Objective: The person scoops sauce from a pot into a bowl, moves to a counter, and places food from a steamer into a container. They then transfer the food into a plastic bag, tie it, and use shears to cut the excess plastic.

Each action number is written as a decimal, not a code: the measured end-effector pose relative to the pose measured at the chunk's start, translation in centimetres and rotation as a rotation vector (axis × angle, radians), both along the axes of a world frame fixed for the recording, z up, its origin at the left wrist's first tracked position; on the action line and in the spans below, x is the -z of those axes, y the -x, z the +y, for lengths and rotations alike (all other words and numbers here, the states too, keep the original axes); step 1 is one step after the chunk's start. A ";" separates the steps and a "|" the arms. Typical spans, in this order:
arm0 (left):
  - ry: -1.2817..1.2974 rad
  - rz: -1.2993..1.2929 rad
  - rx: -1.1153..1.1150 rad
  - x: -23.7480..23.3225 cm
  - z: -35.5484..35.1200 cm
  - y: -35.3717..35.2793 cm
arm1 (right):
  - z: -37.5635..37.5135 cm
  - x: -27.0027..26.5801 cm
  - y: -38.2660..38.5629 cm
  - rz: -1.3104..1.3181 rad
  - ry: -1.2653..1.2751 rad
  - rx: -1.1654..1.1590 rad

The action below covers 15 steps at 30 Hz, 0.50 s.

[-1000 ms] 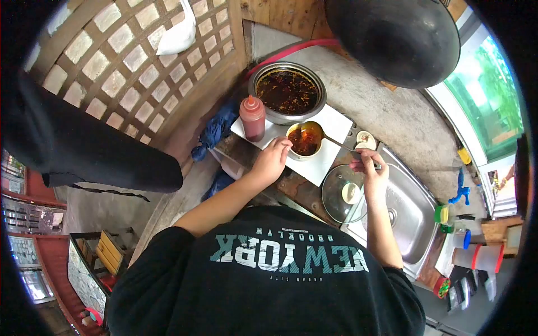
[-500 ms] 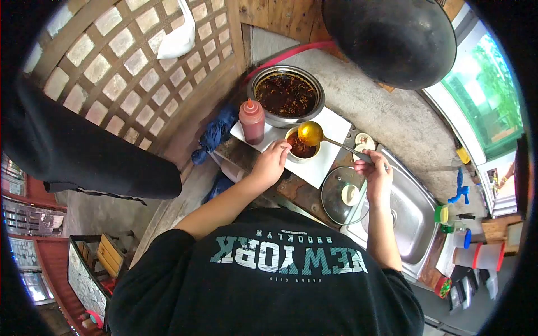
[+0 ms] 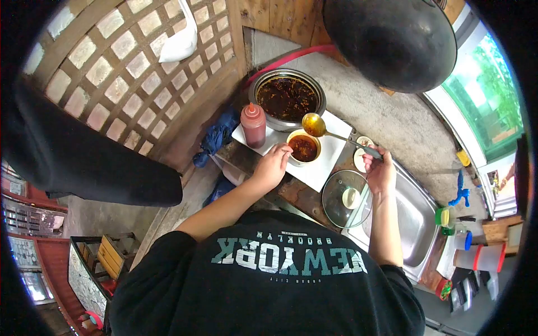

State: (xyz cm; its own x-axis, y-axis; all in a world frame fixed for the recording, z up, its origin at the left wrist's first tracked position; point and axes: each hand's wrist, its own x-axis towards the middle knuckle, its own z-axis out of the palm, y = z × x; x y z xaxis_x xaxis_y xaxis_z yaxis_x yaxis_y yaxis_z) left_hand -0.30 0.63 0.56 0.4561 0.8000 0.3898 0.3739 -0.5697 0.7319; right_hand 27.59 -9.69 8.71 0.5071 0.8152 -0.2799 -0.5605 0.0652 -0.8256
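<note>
My right hand (image 3: pixel 381 172) is closed around the dark handle of a ladle (image 3: pixel 314 125). The ladle's wet, amber-coloured bowl hangs over the far edge of a small white bowl (image 3: pixel 290 159). Dark reddish-brown liquid (image 3: pixel 303 148) with bits in it lies in that small bowl. At its left rim, the fingers of my left hand (image 3: pixel 272 167) are pinched against the edge; the thumb is partly hidden. Behind stands a metal pot (image 3: pixel 321 106) of dark broth with floating bits. A squeeze bottle (image 3: pixel 254 130) of red sauce stands upright left of the small bowl.
Pot, bottle and bowl stand on a white board (image 3: pixel 316 178). To the right lie a glass lid (image 3: pixel 334 197) and a steel sink (image 3: pixel 417 238) with a blue tap (image 3: pixel 459 190). A black wok (image 3: pixel 392 45) hangs above; dark cloth (image 3: pixel 112 162) juts in at left.
The ladle has moved slightly up and right, from over the small bowl's liquid to its far edge. My right hand shifted slightly right with it; my left hand stayed at the rim.
</note>
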 end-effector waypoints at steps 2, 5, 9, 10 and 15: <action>-0.050 -0.020 0.001 0.5 0.2 -0.1 | 1.2 -0.5 -0.2 -0.023 -0.040 0.000; -0.050 -0.033 0.003 0.4 0.1 -0.1 | 3.7 -1.3 0.2 -0.136 -0.115 0.008; -0.070 -0.038 0.003 0.6 0.1 -0.1 | 7.6 -1.6 1.7 -0.425 -0.208 0.019; -0.070 -0.029 0.003 0.7 0.1 -0.1 | 8.7 -1.0 1.5 -0.496 -0.229 -0.008; -0.028 -0.033 0.015 0.6 0.2 0.0 | 11.8 0.6 1.8 -0.617 -0.175 -0.060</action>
State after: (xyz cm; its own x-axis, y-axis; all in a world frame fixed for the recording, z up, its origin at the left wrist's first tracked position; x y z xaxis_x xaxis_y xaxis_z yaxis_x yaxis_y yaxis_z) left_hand -0.26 0.79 0.00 0.4545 0.7815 0.4275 0.3406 -0.5959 0.7272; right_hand 25.81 2.07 8.11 0.4846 0.8542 0.1883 0.0069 0.2115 -0.9774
